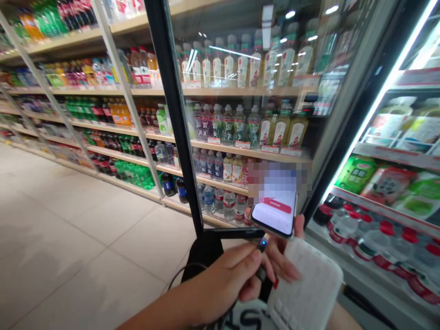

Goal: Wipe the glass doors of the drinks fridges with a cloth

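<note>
Low in the middle, my left hand reaches in from the lower left with its fingers closed on a cable plug that has a small blue light. The plug is close under the bottom end of a smartphone; whether it touches is unclear. My right hand holds the phone upright, screen lit, its upper part pixelated. A white boxy block, perhaps a power bank, lies against that same hand and covers much of the palm and wrist. A dark cable loops behind my left wrist.
An open glass fridge door with a black frame stands ahead. Through it and to the left, shelves carry many drink bottles. On the right, the lit fridge holds pouches and red-capped bottles. Pale floor tiles spread left.
</note>
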### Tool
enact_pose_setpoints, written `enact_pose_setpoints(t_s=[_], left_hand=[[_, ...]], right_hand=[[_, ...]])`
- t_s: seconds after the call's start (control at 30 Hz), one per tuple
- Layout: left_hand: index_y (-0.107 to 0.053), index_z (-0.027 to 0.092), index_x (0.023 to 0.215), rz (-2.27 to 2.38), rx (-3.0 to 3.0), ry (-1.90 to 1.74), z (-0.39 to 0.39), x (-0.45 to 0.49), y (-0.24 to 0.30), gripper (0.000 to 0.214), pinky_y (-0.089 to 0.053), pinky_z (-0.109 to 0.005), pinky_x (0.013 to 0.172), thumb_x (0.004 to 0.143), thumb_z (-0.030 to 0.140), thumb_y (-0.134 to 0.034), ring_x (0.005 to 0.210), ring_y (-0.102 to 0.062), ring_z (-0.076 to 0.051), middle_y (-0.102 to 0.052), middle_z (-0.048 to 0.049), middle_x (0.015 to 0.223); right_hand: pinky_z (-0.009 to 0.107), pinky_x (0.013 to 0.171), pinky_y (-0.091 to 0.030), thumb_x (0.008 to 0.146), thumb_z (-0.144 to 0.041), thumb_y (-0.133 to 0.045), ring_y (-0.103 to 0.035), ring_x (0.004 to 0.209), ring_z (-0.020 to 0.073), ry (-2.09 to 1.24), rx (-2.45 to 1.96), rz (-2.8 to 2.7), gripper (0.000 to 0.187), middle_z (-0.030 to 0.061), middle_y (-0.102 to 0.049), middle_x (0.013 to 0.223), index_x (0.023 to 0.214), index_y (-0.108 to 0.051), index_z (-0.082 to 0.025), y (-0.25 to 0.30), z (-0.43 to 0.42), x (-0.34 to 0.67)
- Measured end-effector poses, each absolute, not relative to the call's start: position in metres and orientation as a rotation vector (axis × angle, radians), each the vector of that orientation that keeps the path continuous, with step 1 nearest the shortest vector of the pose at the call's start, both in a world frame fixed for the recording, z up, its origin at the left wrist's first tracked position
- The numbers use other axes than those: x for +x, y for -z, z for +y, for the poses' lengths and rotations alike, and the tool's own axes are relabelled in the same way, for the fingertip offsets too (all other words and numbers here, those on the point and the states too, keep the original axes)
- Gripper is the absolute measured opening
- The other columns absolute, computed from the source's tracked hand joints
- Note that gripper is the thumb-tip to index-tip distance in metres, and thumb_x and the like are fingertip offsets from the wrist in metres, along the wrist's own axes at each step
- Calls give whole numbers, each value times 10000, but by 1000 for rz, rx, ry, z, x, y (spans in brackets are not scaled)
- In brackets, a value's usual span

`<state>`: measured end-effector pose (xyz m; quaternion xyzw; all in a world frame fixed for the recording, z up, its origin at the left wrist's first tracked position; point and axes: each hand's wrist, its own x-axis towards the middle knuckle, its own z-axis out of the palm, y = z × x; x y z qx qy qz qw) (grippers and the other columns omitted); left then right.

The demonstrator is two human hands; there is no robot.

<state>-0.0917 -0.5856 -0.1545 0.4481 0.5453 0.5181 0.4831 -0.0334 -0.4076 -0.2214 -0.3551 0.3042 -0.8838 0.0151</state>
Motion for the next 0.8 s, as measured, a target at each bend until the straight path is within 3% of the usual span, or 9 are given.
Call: enact_pose_setpoints(t_s=[0.1, 0.17, 0.23, 0.3, 0.37, 0.43, 0.53, 0.67, 0.8], left_hand=[[-564, 173, 970, 1303, 1084, -1311, -584, -90, 153, 519, -258, -222, 527, 1029, 643, -353, 494, -313, -70, -402, 84, 587], [-563, 174, 949, 1300, 1085, -1339, -583, -89, 154, 508, -243, -221, 512, 1032, 630, -356, 477, -302, -67, -392, 88, 567], [-559, 176, 913, 1279, 1086, -1352, -581, -87, 155, 509, -233, -222, 496, 1027, 632, -362, 452, -299, -65, -389, 91, 535], [-555, 179, 884, 1254, 1080, -1363, -580, -85, 155, 512, -226, -223, 481, 1018, 638, -371, 425, -291, -66, -379, 96, 500], [-553, 182, 868, 1266, 1062, -1383, -580, -81, 155, 513, -215, -226, 469, 1009, 644, -381, 407, -269, -66, -360, 102, 475], [-553, 182, 857, 1313, 1043, -1403, -581, -78, 154, 525, -203, -228, 461, 995, 663, -391, 413, -261, -67, -360, 101, 483], [-552, 183, 837, 1354, 1020, -1420, -581, -77, 155, 538, -194, -231, 451, 976, 683, -405, 425, -266, -70, -366, 94, 502], [-543, 192, 810, 1321, 992, -1443, -577, -78, 162, 519, -176, -235, 440, 974, 668, -414, 395, -244, -71, -326, 107, 463], [-540, 194, 819, 1301, 983, -1478, -575, -80, 169, 539, -178, -234, 445, 956, 704, -435, 396, -237, -68, -338, 108, 467]], right_hand=[[205, 362, -340, 891, -881, -171, -300, 225, 104, 2804, -1010, 998, 952, -55, -432, 314, 1068, -766, -160, 217, -411, -28], [203, 362, -330, 889, -883, -152, -294, 217, 97, 2786, -1032, 962, 985, -58, -488, 346, 1256, -697, -149, 214, -412, -26], [203, 341, -310, 873, -899, -144, -283, 198, 100, 2791, -1035, 933, 1030, -67, -544, 380, 1490, -504, -157, 213, -412, -25], [206, 319, -303, 862, -910, -164, -268, 184, 106, 2800, -1026, 924, 1049, -75, -555, 383, 1569, -389, -169, 213, -413, -25], [220, 352, -365, 856, -914, -217, -316, 205, 120, 2852, -931, 984, 1026, -67, -527, 357, 1496, -508, -167, 216, -415, -24], [244, 424, -432, 833, -930, -270, -416, 273, 147, 2927, -745, 1120, 999, -44, -474, 323, 1250, -711, -136, 221, -416, -22], [254, 441, -420, 759, -989, -290, -450, 326, 161, 2931, -541, 1318, 1006, -28, -426, 305, 940, -779, -128, 227, -414, -20], [255, 399, -353, 762, -960, -407, -382, 296, 138, 2845, -485, 1460, 911, -31, -496, 349, 974, -771, -152, 223, -410, -18], [288, 478, -435, 776, -916, -487, -463, 341, 168, 2882, -421, 1442, 795, -38, -468, 330, 962, -773, -197, 215, -414, -17]])
